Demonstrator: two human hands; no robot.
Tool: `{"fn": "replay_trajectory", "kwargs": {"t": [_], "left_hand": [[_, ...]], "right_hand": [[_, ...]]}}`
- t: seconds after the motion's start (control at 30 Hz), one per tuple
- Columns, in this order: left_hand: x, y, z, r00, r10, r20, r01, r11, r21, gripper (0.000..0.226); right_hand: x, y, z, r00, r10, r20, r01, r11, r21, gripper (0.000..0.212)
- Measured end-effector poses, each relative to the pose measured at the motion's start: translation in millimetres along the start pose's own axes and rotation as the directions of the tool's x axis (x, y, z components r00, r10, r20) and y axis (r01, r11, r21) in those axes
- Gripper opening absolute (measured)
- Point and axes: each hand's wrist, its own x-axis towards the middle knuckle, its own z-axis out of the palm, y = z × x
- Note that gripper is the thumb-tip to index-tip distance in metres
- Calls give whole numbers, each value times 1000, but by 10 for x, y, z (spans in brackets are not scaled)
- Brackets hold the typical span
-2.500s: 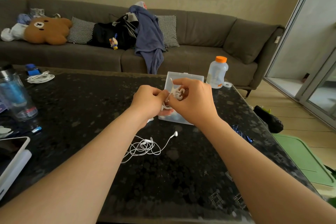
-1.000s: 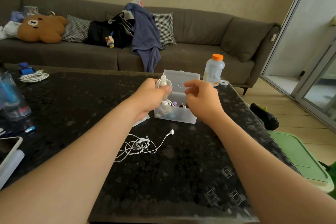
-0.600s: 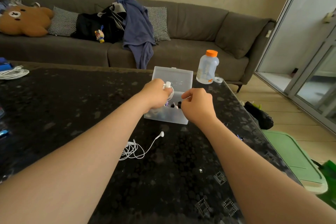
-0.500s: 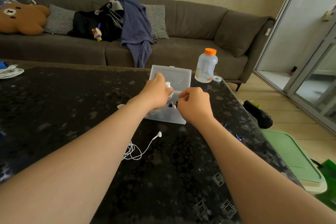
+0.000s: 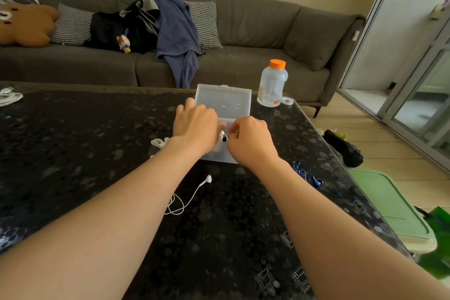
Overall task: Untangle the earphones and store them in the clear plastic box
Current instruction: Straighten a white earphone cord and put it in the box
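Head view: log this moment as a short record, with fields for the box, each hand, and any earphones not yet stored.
box: clear plastic box, lid open and leaning back, on the black table
left hand: over the box, fingers reaching toward the lid
right hand: fingers curled, at the box's near right edge; its grip is hidden
between hands: white earphone piece at the box
not stored: white earphones loose on the table in front of the box; blue earphones right of the right forearm
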Motion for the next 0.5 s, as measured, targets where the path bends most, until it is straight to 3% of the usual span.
{"fn": "replay_trajectory", "kwargs": {"t": [0.07,0.13,0.23,0.3,0.37,0.5], "left_hand": [[12,-114,-42,997,-74,28,76,991,-113,25],[34,-239,-92,974,-192,118,214,954,-211,35],[37,-374,-74,907,-343,247,406,869,-284,17],[11,-418,-67,859,-405,312,501,789,-357,18],[2,-454,-63,846,-414,334,529,725,-441,22],[-16,-473,-69,855,-435,282,518,712,-473,30]], "right_hand": [[-13,2,-4,1000,-24,11,24,999,-32,23],[-17,8,-11,999,-36,18,37,998,-45,22],[-23,8,-22,999,-42,27,43,997,-59,21],[-25,6,-18,998,-45,35,47,997,-65,21],[-31,-5,-15,998,-43,48,47,996,-72,21],[-56,-22,-19,998,-47,53,52,994,-100,21]]}}
